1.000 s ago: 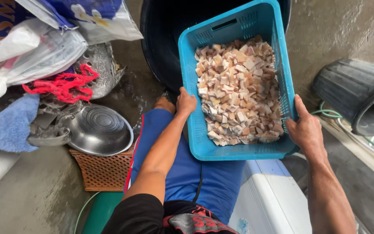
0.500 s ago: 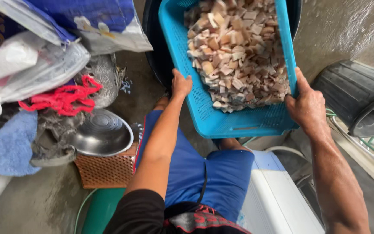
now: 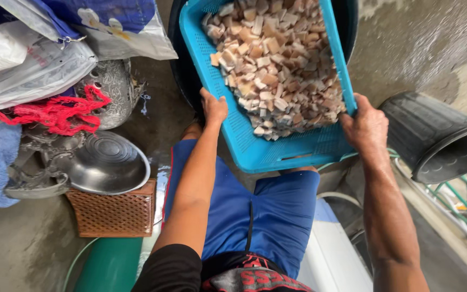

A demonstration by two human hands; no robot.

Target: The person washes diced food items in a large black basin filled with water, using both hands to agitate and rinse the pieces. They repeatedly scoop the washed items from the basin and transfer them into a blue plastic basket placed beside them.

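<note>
- The blue basket (image 3: 255,130) now tips well forward: a second ago it sat almost level over the lap, and now its far end dips into the dark round tub (image 3: 182,70) ahead while the near end rises.
- The left hand (image 3: 213,107) grips the basket's left wall, fingers clamped around the rim from outside.
- The right hand (image 3: 367,127) holds the right rim, fingers wrapped over the edge and shut tight on it.
- The pale cut chunks (image 3: 277,65) have slid away from the near wall; a bare strip of perforated basket floor now shows close to the hands, where a second ago the pieces covered nearly all of it.
- My read: the load is shifting toward the tub, so the emptying looks under way, though most chunks sit inside the basket for now.
- Off to the left, the metal bowl (image 3: 106,165) rests on a brown woven box (image 3: 115,213), beside a red net (image 3: 60,113) and plastic bags (image 3: 33,70).
- On the right, a black bucket (image 3: 433,138) lies tipped on its side on the wet concrete floor (image 3: 422,43).
</note>
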